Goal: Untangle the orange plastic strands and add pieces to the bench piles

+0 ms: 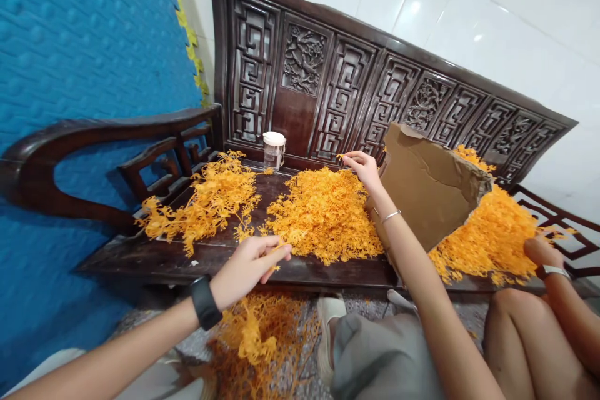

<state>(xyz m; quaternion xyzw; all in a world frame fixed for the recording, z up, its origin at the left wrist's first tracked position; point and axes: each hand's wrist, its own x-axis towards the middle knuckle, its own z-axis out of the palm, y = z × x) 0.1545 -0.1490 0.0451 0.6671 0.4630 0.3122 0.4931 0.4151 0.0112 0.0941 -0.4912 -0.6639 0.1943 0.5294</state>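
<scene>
The left hand [248,265] pinches an orange sprig [280,249] at the bench [140,256] edge. The right hand [362,167], fingers narrowed, nips a bit atop the middle orange heap [323,212].

Bright, even daylight fills the room; glare spots shine on the white wall tiles [473,25] far above the hands. Shadows stay soft. Edges bend strongly, fisheye-like; everything looks sharp.

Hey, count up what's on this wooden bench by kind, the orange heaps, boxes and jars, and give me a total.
Orange sprig heaps: 3, left, middle, right
Cardboard box: 1
Clear jar with white lid: 1
Total: 5
More orange sprigs lie below the bench, not counted.
</scene>
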